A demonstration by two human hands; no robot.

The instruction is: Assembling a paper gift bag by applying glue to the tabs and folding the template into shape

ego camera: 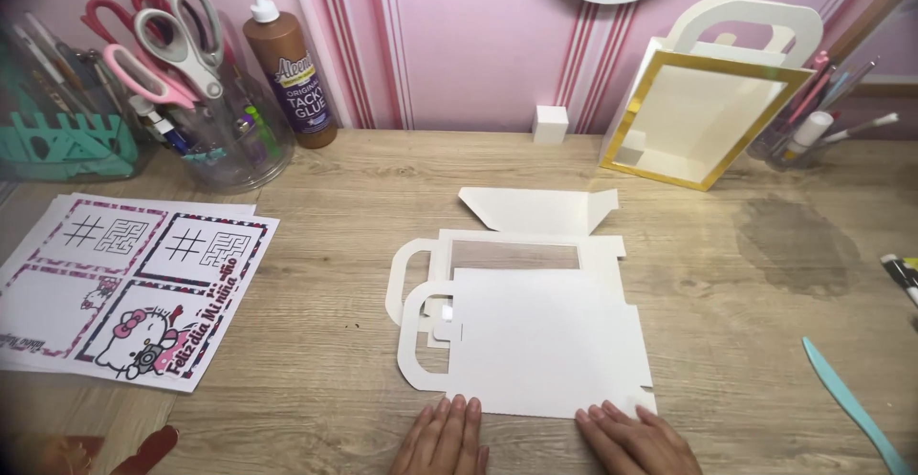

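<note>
A flat white card cutout (pixel 545 341), shaped like a box with a handle at its left end, lies on the tabletop (pixel 765 341) near the front edge. A second cutout (pixel 516 245) of the same kind lies under and just behind it, showing a clear window strip and folded flaps at the back.

The left hand (pixel 445 437) rests flat, fingers together and stretched out, with its fingertips touching the front edge of the top cutout. The right hand (pixel 636 437) lies flat too, fingers extended, tips pressing on the cutout's front right corner by a small tab. Neither hand grips anything.

To the left lie printed sheets (pixel 134 288) with puzzle grids and a cartoon cat. Behind them stand a clear jar (pixel 229 140) with scissors (pixel 177 40) and pens, a teal holder (pixel 67 140), and a brown glue bottle (pixel 292 68).

At the back right a finished white box (pixel 703 116) with a gold frame leans against the pink wall, a small white cube (pixel 551 123) beside it. A light blue tool (pixel 851 403) lies at the far right, past a dark stain (pixel 794 241) on the wood.
</note>
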